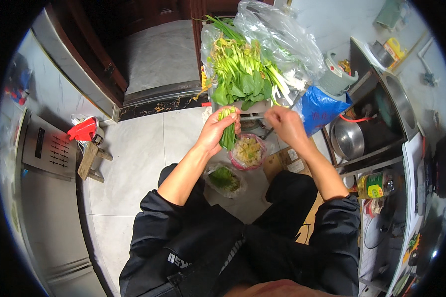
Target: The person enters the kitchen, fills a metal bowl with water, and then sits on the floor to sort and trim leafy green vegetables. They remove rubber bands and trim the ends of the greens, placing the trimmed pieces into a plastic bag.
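Note:
My left hand (223, 126) grips a small bunch of green leafy stalks (228, 137), leaves hanging downward. My right hand (288, 124) hovers to the right of it, fingers curled inward. Whether anything small is pinched there cannot be made out. Just beyond both hands lies a heap of leafy greens (245, 83) with yellowed stem ends, beside white-stemmed green onions (280, 81). Below the hands, a pink-rimmed bin (235, 162) lined with plastic contains pale trimmings (251, 150). Nearer my legs, a clear plastic bag (241, 188) on the floor holds green stalks (223, 178).
A large clear plastic bag (278, 33) drapes behind the greens. To the right are a blue bag (321, 111), a grey gas cylinder (336, 80), a steel bowl (347, 137) and an oil bottle (371, 185). A wooden stool (91, 163) stands left, near a refrigerator (48, 208).

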The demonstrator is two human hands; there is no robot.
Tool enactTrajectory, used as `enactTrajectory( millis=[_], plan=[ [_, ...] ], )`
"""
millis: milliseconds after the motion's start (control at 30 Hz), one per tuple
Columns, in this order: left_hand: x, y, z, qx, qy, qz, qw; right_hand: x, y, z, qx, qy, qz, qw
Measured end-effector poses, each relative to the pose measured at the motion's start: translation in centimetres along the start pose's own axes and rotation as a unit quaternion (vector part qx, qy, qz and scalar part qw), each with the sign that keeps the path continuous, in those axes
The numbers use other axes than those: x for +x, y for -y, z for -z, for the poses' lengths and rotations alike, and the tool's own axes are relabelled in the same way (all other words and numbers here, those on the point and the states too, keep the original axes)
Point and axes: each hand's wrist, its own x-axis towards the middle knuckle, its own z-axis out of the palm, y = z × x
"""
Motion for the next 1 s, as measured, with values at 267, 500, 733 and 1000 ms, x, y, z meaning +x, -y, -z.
enactTrajectory(
  millis=[267, 500, 733, 1000],
  plan=[
    [1.5, -1.2, -0.1, 0.037, -0.015, -0.050, 0.998, 14.2, 2.8, 0.1, -0.043, -0.067, 0.026, 0.996],
    [3.5, -3.4, 0.5, 0.063, -0.050, -0.122, 0.989, 18.1, 4.9, -1.7, -0.211, 0.007, -0.087, 0.973],
    [5.6, -6.0, 1.9, 0.204, -0.203, -0.195, 0.938, 17.2, 0.8, 1.6, -0.059, -0.029, -0.081, 0.995],
    [8.6, -9.1, 1.2, 0.285, -0.189, -0.059, 0.938, 15.6, -0.9, 1.7, 0.093, 0.052, -0.141, 0.984]
  ],
)
